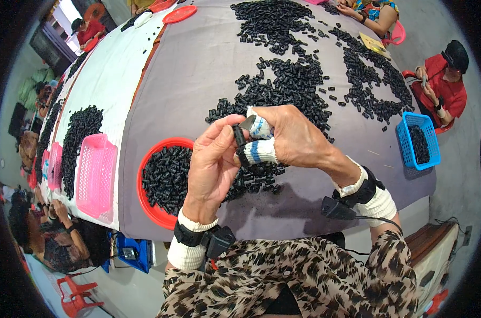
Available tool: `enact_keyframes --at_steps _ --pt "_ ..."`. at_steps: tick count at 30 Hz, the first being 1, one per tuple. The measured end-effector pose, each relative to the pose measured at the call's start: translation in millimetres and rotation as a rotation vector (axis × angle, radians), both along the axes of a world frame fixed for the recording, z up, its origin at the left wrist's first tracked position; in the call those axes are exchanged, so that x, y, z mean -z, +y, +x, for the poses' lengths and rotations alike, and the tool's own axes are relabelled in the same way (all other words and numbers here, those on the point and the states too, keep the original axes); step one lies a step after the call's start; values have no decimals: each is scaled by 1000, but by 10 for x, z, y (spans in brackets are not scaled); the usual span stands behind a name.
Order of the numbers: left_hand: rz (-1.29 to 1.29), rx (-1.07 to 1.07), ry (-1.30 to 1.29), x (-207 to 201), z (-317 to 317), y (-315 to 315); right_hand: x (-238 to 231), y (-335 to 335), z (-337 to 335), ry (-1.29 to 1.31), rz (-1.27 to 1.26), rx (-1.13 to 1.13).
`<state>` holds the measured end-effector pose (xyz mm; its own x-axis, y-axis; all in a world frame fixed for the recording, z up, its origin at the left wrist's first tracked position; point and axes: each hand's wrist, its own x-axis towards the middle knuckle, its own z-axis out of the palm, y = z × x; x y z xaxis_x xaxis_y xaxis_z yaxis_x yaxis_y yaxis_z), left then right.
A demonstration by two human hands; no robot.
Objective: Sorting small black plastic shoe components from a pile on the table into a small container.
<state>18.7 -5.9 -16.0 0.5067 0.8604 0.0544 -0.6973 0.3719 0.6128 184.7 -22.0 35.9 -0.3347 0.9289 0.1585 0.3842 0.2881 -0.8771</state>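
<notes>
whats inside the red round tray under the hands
The red round tray holds a heap of small black plastic pieces. The left hand covers its right side, so what lies there cannot be seen.

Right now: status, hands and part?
Left hand pinching black part. Right hand, cloth-wrapped fingers, small blade on it. Red tray below; nothing in the way.

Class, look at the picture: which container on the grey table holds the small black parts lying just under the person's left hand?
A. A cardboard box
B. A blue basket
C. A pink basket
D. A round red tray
D: the round red tray, filled with small black parts, sits just below the left hand; the blue basket stands far off at the table's right edge.
</notes>
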Motion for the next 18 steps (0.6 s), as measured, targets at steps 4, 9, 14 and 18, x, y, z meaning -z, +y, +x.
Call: enact_keyframes --at_steps 4,9,14,18 --pt "-12 -3 -61 -38 19 -42 34 8 10 3 -18 21" --pt "19 -70 139 7 10 -18 100 13 13 -14 98 11" --pt "-16 -18 72 -14 -2 9 154 25 37 -31 148 31" --pt "0 -25 79 -31 28 -24 135 16 41 -22 110 48"
